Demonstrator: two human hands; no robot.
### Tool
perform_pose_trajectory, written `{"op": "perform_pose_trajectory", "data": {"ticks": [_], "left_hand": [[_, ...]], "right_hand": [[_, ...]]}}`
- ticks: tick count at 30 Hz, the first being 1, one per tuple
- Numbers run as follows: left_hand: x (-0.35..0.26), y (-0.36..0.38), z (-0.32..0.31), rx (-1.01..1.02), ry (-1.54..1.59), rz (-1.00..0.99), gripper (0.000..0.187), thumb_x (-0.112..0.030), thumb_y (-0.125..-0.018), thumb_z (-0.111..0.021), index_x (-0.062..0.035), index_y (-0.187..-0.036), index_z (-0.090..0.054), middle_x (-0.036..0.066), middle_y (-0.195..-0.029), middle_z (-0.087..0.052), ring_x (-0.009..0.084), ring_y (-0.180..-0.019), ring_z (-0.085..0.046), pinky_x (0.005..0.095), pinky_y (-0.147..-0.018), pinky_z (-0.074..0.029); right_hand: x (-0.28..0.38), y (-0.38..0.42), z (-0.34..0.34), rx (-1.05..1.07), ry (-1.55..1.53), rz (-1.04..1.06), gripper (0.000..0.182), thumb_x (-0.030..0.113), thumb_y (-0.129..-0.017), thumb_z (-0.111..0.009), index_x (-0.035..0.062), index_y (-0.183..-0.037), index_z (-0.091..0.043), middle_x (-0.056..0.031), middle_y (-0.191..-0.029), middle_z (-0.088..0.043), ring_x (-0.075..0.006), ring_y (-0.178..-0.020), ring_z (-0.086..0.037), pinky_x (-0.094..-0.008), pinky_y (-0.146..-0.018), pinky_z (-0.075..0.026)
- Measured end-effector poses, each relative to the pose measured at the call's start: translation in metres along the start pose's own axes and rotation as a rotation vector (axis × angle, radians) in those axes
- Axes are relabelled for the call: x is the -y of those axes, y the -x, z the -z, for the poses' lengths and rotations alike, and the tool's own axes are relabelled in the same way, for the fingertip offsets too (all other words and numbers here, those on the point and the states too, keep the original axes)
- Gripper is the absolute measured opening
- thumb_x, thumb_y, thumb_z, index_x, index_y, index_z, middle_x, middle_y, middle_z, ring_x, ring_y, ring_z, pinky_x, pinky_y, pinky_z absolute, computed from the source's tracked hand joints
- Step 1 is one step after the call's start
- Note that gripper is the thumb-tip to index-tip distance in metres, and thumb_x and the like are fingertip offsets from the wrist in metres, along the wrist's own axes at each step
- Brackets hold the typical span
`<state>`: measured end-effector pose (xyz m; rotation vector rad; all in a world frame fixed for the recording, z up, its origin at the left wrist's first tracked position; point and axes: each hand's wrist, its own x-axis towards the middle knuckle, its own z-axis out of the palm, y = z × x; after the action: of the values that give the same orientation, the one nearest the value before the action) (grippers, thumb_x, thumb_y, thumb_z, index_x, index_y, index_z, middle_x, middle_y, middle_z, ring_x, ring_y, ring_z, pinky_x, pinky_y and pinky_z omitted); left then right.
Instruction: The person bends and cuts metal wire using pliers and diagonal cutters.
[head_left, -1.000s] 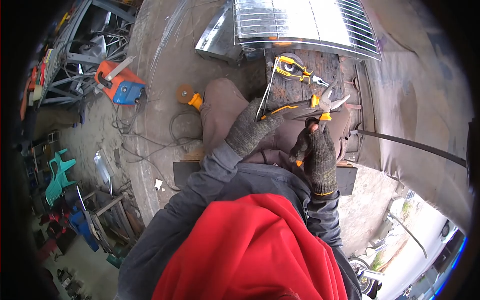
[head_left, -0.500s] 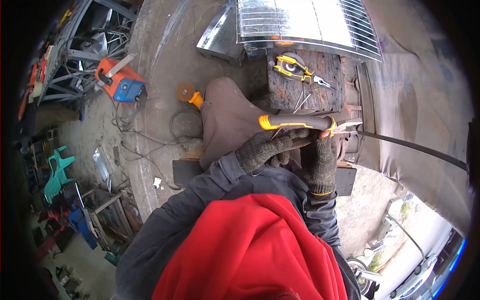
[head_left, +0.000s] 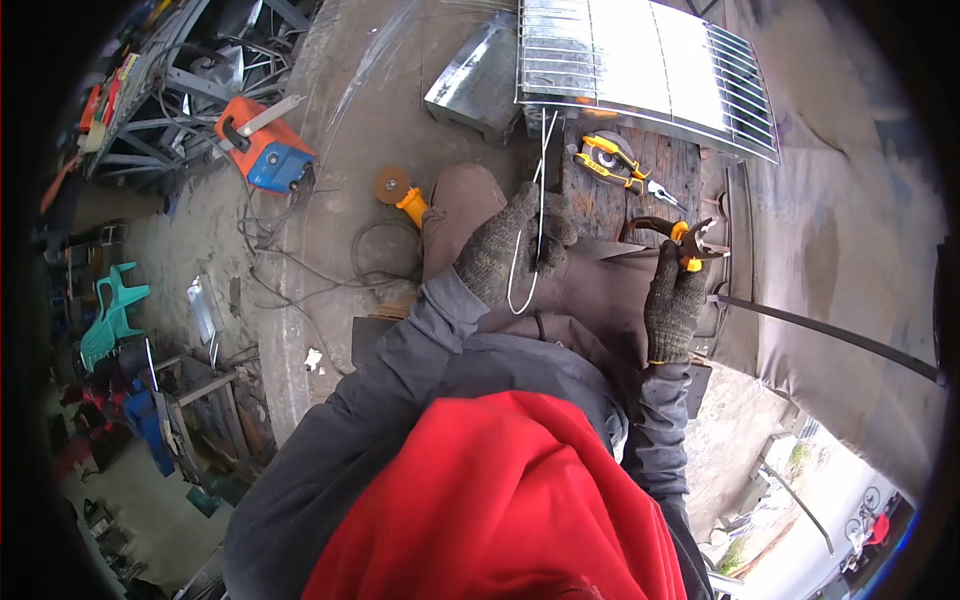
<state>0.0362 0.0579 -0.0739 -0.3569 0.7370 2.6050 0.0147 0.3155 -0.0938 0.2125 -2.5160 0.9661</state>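
Both gloved hands clenched: left hand gripped bent wire reaching grille, untied; right hand gripped pliers.

Your left hand sits over your knee, with the wire running up from it toward the metal grille ahead. Your right hand lies to its right, holding the pliers just beyond its fingers. Between and ahead of both hands is the wooden surface, with a second pair of pliers on it. Left of your left hand, the angle grinder lies on the floor; farther left, the welding machine.
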Motion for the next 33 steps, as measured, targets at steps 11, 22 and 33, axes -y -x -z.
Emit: {"op": "perform_pose_trajectory", "data": {"ticks": [11,22,33], "left_hand": [[0.013,0.0,-0.001,-0.069,0.067,0.046,0.047,-0.039,-0.104,-0.042,-0.0013,-0.13,-0.053,0.013,-0.098,-0.067,0.0186,-0.078,-0.066,0.0294,-0.067,-0.056],[-0.014,0.008,-0.024,0.165,0.343,-0.071,0.052,-0.034,-0.104,-0.042,0.0003,-0.143,-0.039,0.01,-0.097,-0.064,0.0218,-0.082,-0.062,0.0339,-0.073,-0.055],[-0.042,0.004,-0.015,0.299,0.43,-0.172,0.048,-0.036,-0.104,-0.043,0.0,-0.136,-0.049,0.014,-0.102,-0.065,0.0261,-0.086,-0.065,0.0419,-0.076,-0.054]], "right_hand": [[0.003,-0.001,0.021,0.426,-0.68,-0.669,0.042,0.016,-0.093,-0.067,0.0039,-0.13,-0.05,-0.005,-0.094,-0.064,-0.0086,-0.065,-0.058,-0.0259,-0.057,-0.048],[0.034,-0.014,0.014,0.335,-0.912,-0.503,0.041,0.013,-0.098,-0.059,0.0015,-0.136,-0.049,-0.0066,-0.118,-0.061,-0.0115,-0.104,-0.058,-0.0251,-0.09,-0.047],[0.076,0.044,0.045,0.563,-1.915,-0.917,0.042,0.031,-0.094,-0.062,0.0031,-0.122,-0.047,-0.0157,-0.107,-0.061,-0.0351,-0.098,-0.062,-0.0497,-0.092,-0.05]]}}
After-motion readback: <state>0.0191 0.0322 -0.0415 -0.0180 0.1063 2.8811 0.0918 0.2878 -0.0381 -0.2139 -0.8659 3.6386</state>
